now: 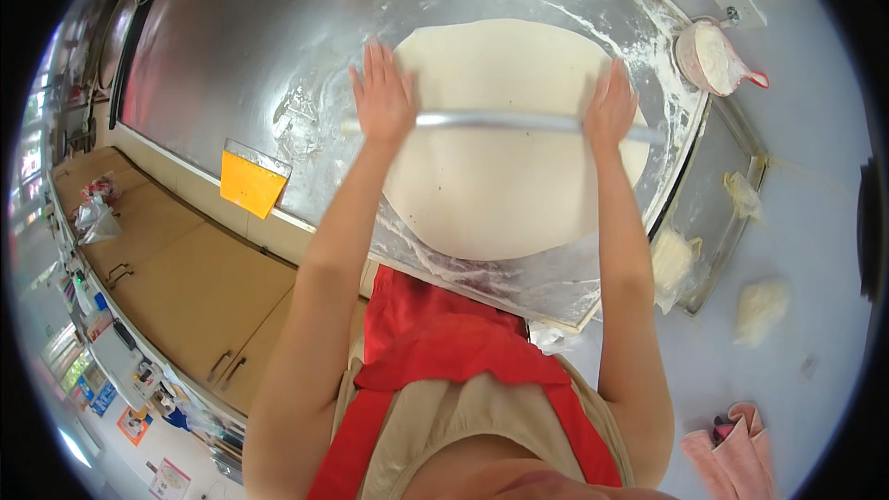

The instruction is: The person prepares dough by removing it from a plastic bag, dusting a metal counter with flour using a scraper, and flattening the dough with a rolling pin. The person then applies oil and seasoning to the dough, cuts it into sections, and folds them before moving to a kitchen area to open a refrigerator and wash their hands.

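Observation:
A large, roughly round sheet of rolled dough (507, 194) lies on the floured metal worktop (229, 62). Across it runs a long, thin rolling pin (500, 121), slightly blurred, its ends reaching past the dough on both sides. My left hand (384, 94) lies over the pin near the dough's left edge, fingers stretched out and pointing away from me. Near the right edge, my right hand (612, 103) rests over the pin in the same way. Both palms face down, so their contact with the pin is hidden. Neither hand's fingers are curled around it.
A yellow dough scraper (253, 182) overhangs the worktop's near left edge. At the far right, a container of flour (712, 57) stands by the rim. Plastic bags (675, 264) lie on a lower metal surface at right; pink cloths (733, 451) hang lower right.

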### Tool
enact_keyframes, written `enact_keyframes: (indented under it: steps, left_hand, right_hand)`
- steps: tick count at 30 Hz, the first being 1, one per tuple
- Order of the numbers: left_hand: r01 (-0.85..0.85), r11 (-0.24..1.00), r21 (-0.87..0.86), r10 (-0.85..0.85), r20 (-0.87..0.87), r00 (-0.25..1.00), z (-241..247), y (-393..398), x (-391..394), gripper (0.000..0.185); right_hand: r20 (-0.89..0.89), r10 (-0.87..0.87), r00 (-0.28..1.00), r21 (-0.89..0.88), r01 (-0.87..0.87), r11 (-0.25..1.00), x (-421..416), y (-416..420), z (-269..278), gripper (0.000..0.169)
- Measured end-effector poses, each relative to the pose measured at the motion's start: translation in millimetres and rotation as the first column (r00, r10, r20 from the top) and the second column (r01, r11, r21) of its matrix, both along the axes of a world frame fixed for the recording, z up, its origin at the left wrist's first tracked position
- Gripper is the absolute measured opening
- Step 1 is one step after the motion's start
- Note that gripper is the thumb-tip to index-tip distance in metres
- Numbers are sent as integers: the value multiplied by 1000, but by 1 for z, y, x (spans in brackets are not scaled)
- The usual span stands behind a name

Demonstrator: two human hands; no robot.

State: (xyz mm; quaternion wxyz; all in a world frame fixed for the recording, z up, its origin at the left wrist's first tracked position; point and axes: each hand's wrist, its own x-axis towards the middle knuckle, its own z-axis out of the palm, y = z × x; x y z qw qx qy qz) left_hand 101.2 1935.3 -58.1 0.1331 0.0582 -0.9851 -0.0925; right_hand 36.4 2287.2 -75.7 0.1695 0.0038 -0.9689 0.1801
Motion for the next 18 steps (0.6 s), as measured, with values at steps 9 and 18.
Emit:
enact_keyframes:
  steps: [9, 18]
  left_hand:
    - [335, 940, 61, -339, 246, 908, 2, -7, 31, 64]
    - [304, 940, -156, -325, -138, 936, -5, -20, -171, 54]
  right_hand:
    - [306, 124, 944, 193, -189, 963, 57, -12, 14, 55]
    - [-68, 13, 998, 85, -7, 996, -117, -21, 1, 43]
